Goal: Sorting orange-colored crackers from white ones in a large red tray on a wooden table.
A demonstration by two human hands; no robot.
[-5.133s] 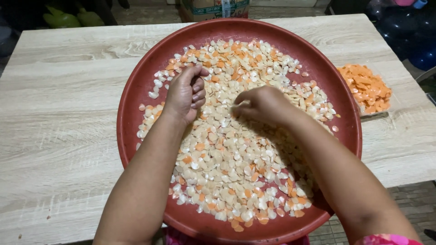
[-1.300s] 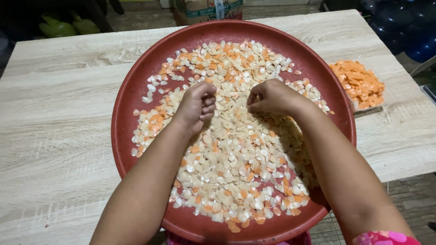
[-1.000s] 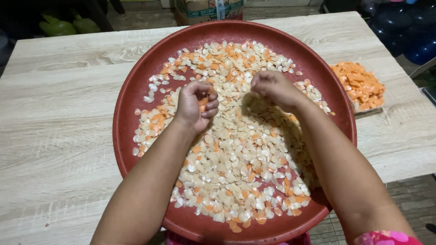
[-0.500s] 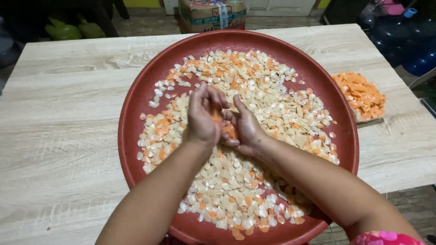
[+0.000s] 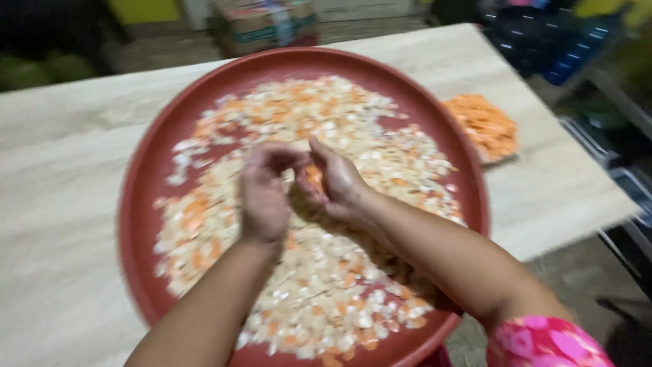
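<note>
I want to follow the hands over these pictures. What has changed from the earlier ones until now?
The left hand and right hand, earlier apart over the pale and orange pieces, have come together mid-tray; the cupped right now holds orange pieces. The red tray, table and orange pile stayed put.

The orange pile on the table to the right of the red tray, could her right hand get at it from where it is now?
Probably yes. The right hand is over the tray's middle; the orange pile lies beside the rim on that side, with only the low rim between.
</note>
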